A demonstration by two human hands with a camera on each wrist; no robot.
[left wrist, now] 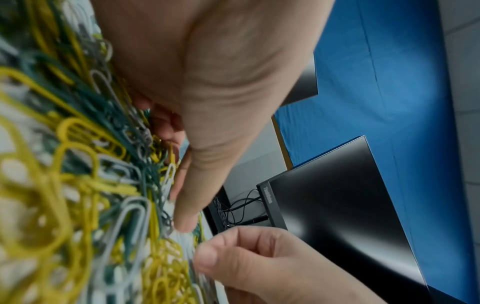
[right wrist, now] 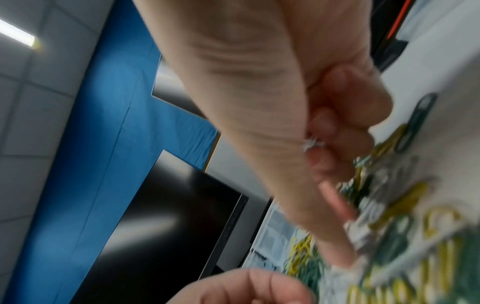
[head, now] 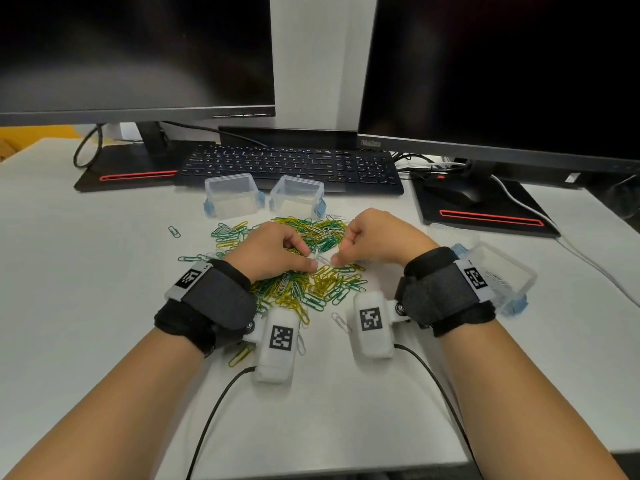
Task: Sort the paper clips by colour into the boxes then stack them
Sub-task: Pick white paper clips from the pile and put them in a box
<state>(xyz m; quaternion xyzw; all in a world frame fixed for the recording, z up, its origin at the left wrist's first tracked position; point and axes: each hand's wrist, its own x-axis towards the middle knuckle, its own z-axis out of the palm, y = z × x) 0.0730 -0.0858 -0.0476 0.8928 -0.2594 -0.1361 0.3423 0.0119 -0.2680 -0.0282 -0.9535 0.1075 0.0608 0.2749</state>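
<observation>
A tangled pile of yellow, green and white paper clips (head: 311, 285) lies on the white desk in front of me. My left hand (head: 308, 262) and right hand (head: 337, 259) meet fingertip to fingertip over its middle. The left thumb and forefinger pinch a white clip (head: 322, 259) at the pile's top. In the blurred right wrist view my right hand (right wrist: 319, 148) holds white clips (right wrist: 311, 142) in its curled fingers. Two empty clear boxes (head: 231, 195) (head: 298, 195) stand behind the pile. A third clear box (head: 519, 271) with white clips sits at the right, partly hidden by my right wrist.
A black keyboard (head: 291, 168) runs just behind the boxes, under two dark monitors. A mouse (head: 453, 192) rests on the right monitor base. Stray clips (head: 174, 232) (head: 341, 322) lie around the pile. Two wrist camera cables (head: 214, 410) trail toward the desk's near edge.
</observation>
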